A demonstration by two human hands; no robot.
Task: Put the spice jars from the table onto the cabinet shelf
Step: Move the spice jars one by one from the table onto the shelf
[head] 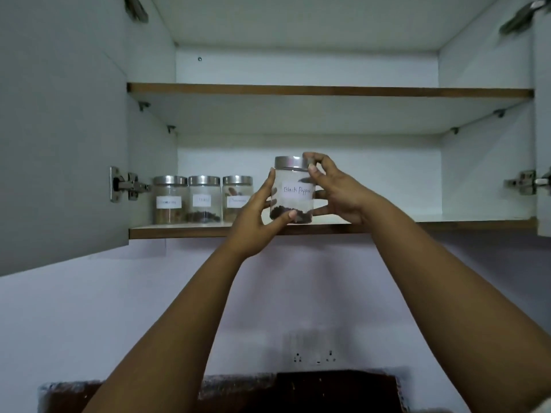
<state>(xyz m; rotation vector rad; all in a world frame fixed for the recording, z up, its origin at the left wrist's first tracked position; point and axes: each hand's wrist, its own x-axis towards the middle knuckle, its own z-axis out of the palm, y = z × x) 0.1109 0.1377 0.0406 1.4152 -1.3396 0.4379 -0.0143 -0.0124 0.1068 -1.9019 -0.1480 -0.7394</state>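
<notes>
Both hands hold one jar (293, 190) between them, upright, at the front edge of the lower shelf (185, 231) of the open cabinet. The left hand (256, 222) grips the jar from its left side, with the thumb curled under the base and the fingers up along the glass. The right hand (334, 192) grips it from the right side, with the thumb near the steel lid and the fingers curled behind the jar. The grip is closed on the jar from both sides. The label on the jar reads "Black Pepper", and dark grains lie at its bottom. Whether the base touches the shelf cannot be told.

To the left of the held jar, three more jars (203, 199) stand in a row on the same shelf, close side by side, each with a steel lid and a white label. Their labels are too blurred to read. Above the grip is the upper shelf (328, 91). Far to the left, the door (59, 129) stands open.
</notes>
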